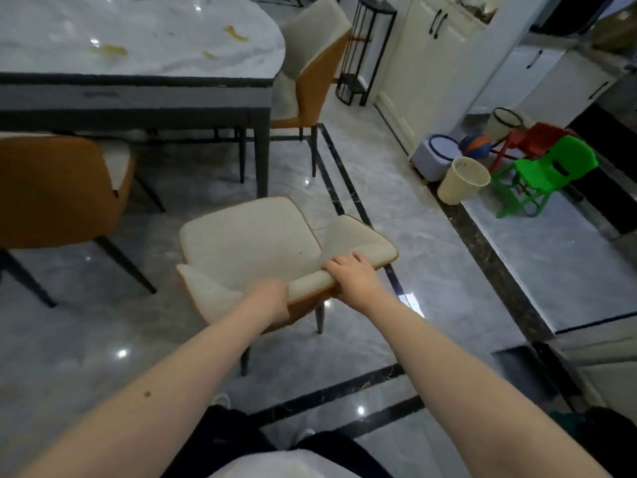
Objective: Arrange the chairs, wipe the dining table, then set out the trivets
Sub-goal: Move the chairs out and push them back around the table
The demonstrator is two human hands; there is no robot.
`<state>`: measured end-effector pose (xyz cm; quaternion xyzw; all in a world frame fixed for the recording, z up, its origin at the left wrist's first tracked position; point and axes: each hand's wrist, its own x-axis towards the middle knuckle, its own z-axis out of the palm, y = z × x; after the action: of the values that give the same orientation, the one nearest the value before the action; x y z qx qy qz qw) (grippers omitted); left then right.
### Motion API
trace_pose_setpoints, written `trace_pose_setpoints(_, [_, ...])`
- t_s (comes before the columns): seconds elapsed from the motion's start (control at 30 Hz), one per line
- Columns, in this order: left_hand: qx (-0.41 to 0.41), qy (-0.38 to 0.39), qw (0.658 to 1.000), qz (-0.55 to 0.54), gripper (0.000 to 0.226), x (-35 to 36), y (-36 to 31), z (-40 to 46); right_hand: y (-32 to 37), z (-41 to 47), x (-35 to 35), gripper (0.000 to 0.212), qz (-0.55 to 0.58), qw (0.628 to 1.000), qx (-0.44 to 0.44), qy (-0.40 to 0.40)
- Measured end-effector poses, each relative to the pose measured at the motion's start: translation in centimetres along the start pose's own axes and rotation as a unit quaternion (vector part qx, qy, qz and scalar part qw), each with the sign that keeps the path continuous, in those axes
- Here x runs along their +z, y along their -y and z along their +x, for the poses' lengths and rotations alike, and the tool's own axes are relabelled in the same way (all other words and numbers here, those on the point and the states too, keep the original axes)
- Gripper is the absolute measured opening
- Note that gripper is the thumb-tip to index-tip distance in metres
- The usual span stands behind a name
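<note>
Chair [248,239] in the centre of the frame, cream seat facing the desk [138,46], standing clear of it on the grey floor [396,188] and turned at a slant toward the desk's near right leg. Gripped at the top edge of its backrest by both hands: right hand [355,276] curled over the rim, fingers on the cream face and thumb apparently behind; left hand [272,298] lower on the backrest just beside it, wrapped round the edge, fingers mostly hidden behind the padding. Judged as the first step, still in progress: not yet tucked under the desk. Second chair [58,191] at middle left, orange back toward the camera, seat partly under the desk edge, seemingly already close to its place. Third chair [310,74] at upper centre, set at the rounded end of the desk, also close in. Desk top at upper left marked with yellow-orange smears [110,51], so wiping plainly not begun; no cloth anywhere in view. No trivets in view either, so that last step likewise untouched. Small green chair [548,170] and red chair [537,138] at middle right beside two pale bins [463,181], apart from the dining set. Left to do, by this reckoning: pushing this chair in, wiping, laying trivets.
</note>
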<state>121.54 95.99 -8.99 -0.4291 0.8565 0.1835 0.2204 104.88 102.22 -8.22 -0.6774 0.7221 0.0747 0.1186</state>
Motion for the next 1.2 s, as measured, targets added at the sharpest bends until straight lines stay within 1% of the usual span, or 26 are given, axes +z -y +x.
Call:
trace_pose_setpoints(0.07, [-0.046,-0.034,0.998,-0.003,0.043,0.8,0.0,-0.8,-0.5,0.4,-0.1,0.049,-0.045,0.998,-0.035,0.018])
trace_pose_setpoints(0.13, [-0.075,-0.071,0.995,-0.013,0.045,1.7,0.2,-1.5,-0.3,0.8,-0.4,0.049,-0.102,0.993,-0.057,0.028])
trace_pose_setpoints(0.23, [-0.081,-0.143,0.986,0.003,0.048,2.8,0.6,-2.2,-0.3,1.3,-0.6,0.048,-0.155,0.984,-0.081,0.035])
trace_pose_setpoints(0.37, [-0.068,-0.192,0.979,0.032,0.048,3.0,1.3,-2.1,-0.7,2.0,-0.7,0.046,-0.171,0.978,-0.114,0.033])
trace_pose_setpoints(0.5, [-0.088,-0.203,0.975,0.033,0.045,2.3,2.7,-1.7,-0.1,3.8,-1.0,0.042,-0.186,0.971,-0.147,0.016])
trace_pose_setpoints(0.7, [-0.107,-0.209,0.972,0.031,0.043,0.2,7.0,0.8,2.2,8.5,-2.0,0.037,-0.197,0.968,-0.154,0.005])
trace_pose_setpoints(0.83, [-0.113,-0.218,0.968,0.043,0.042,-1.5,10.0,3.2,3.3,12.4,-3.1,0.039,-0.203,0.966,-0.157,0.003])
trace_pose_setpoints(1.0, [-0.106,-0.228,0.967,0.027,0.041,-4.6,14.6,7.6,4.4,19.1,-5.2,0.041,-0.197,0.97,-0.141,0.012])
trace_pose_setpoints(1.2, [-0.091,-0.216,0.972,0.024,0.04,-8.4,19.9,12.1,6.3,25.8,-7.4,0.041,-0.166,0.98,-0.107,0.026])
